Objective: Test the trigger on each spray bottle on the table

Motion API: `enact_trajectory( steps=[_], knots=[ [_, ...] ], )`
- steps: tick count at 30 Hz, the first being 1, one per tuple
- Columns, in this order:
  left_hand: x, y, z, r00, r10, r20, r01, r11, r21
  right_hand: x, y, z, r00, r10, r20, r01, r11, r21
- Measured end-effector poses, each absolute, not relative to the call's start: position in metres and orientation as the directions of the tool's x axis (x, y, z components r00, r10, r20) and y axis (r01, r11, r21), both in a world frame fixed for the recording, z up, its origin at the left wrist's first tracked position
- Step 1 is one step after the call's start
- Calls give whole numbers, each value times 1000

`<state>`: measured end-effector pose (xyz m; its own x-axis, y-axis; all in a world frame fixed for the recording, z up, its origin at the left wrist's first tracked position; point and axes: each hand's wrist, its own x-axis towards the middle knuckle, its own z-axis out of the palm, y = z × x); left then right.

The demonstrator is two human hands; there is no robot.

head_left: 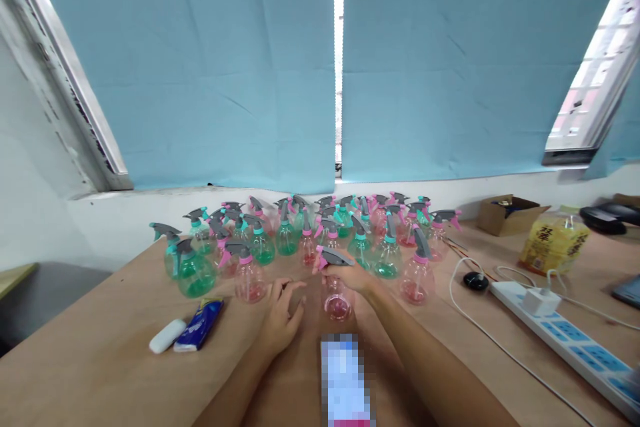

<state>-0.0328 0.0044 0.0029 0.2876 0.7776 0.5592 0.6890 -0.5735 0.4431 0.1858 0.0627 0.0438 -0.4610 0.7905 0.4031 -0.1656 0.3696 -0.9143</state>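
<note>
My right hand [350, 273] is wrapped round the neck of a pink spray bottle [338, 305] with a grey and pink trigger head, a little tilted, near the middle of the table. My left hand [283, 317] rests on the tabletop with its fingers spread, holding nothing. Just left of it stands another pink spray bottle [251, 281]. Behind both hands are several more spray bottles in rows, such as a green one [196, 275] at the left, a green one [387, 259] right of centre and a pink one [418, 281] at the right.
A blurred-out phone [346, 377] lies in front of me. To the left are a white case [167, 336] and a blue packet [200, 325]. A power strip [575, 343], cables, a yellow-labelled jug [554, 243] and a cardboard box [510, 217] occupy the right side.
</note>
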Motion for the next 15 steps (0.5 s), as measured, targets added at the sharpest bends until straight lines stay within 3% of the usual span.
enact_trajectory(
  steps=[15],
  knots=[
    [-33,5,1,325,771,548,671,-596,441,186,55,50,-429,823,372,-157,337,-928]
  ],
)
